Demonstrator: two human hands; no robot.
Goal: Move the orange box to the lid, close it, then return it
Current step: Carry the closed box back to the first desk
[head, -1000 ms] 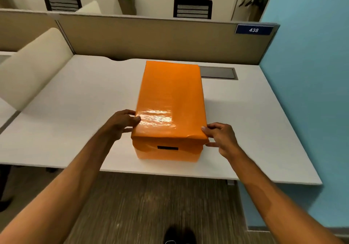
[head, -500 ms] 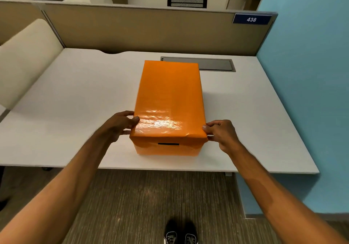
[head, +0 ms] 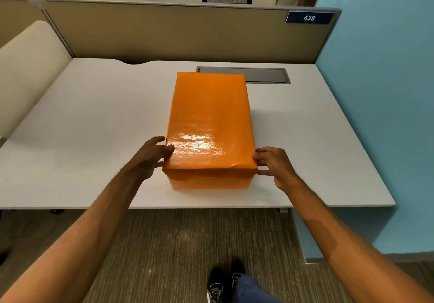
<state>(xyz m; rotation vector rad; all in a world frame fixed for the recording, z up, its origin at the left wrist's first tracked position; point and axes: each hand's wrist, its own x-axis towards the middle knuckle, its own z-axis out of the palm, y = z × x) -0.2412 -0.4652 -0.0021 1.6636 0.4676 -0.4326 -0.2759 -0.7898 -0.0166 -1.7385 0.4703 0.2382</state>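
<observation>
A: Two hands on it, and we're looking straight down at the box [head: 209,126] in the middle of the frame, sitting on the desk [head: 82,138] with the lid [head: 206,119] seated on top.

B: We can see the left hand [head: 150,156] at the lid's near left corner, thumb up on the glossy top, fingers spread against the side. It's loose rather than clamped.

A: And the right hand [head: 273,165] at the near right corner, fingertips touching the lid's edge, fingers partly curled. We wouldn't call that a firm grip either.

B: The hands are well apart, the full width of the box between them.

A: The lid's near edge shows a small crumple toward the right corner. Below the lid we see a paler strip of the box's front wall.

B: Behind the box, centre top, a grey panel [head: 265,75] is set flush in the desk, its left end hidden by the box.

A: Upper right of the frame, a sign [head: 309,18] reading 438 on the partition [head: 164,33].

B: Bottom centre, shoes [head: 217,289] on the carpet.
</observation>
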